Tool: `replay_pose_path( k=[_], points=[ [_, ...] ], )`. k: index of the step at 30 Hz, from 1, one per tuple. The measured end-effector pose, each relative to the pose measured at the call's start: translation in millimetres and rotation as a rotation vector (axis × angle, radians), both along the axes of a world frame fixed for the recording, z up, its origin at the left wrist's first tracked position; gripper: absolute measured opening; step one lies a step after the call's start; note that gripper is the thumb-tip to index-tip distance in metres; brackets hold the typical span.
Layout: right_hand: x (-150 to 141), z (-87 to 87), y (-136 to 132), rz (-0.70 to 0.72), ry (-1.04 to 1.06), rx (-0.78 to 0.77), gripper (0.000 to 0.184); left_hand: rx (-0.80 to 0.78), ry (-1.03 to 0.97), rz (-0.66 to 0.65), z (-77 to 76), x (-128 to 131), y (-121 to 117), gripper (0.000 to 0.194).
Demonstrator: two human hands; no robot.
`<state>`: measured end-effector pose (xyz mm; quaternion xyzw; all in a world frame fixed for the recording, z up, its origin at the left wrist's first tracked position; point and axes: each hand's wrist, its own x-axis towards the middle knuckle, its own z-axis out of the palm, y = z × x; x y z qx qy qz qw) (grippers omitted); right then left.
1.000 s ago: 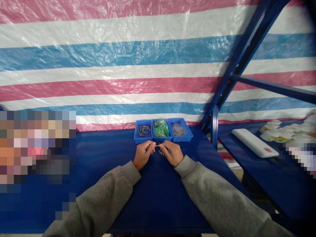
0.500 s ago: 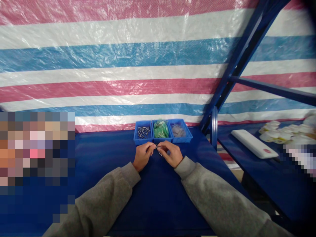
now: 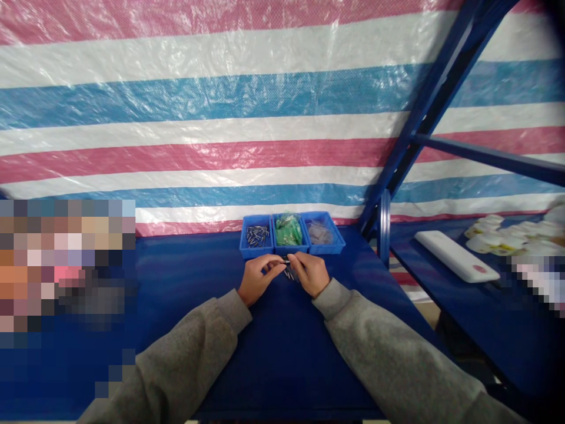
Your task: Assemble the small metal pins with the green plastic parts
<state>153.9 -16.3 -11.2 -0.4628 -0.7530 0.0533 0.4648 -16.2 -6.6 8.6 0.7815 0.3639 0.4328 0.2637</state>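
My left hand and my right hand meet just in front of the blue bins, thumbs and fingertips pinched together. Between the fingertips is a small dark rod-like part, its exact kind too small to make out. Several thin silvery pieces show below the right fingertips; whether they lie on the table or are held, I cannot tell. The left bin contains many small dark and silver pin-like parts. A green plastic bag fills the middle bin, and clear plastic bags lie in the right one.
The blue table runs up to a striped plastic sheet. A blue metal frame rises at right. Beyond it, another blue table holds a long white case and several white rolls. The left side is pixelated.
My left fingers have moved slightly right, towards the right hand, with the dark part between both. More of the silvery pieces shows below the right fingertips. The bins are unchanged.
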Motion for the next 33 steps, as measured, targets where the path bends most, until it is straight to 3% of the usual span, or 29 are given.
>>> replay_pose_path(
  k=[10,21,26,33],
  points=[
    [-1.1,0.9,-1.3,0.024,0.017,0.002,0.035,0.002,0.016,0.006,-1.4,-0.4,1.0,0.021],
    [-4.1,3.1,-4.4,0.129,0.126,-0.001,0.016,-0.087,-0.03,0.049,-3.3,-0.1,2.6,0.03],
    [-3.0,2.8,-2.9,0.133,0.083,0.004,0.018,-0.114,-0.033,0.021,-3.8,-0.4,2.7,0.032],
    [-1.8,2.0,-0.9,0.0,-0.007,-0.014,0.032,-0.071,-0.02,-0.016,-3.0,-0.5,1.5,0.024]
  ],
)
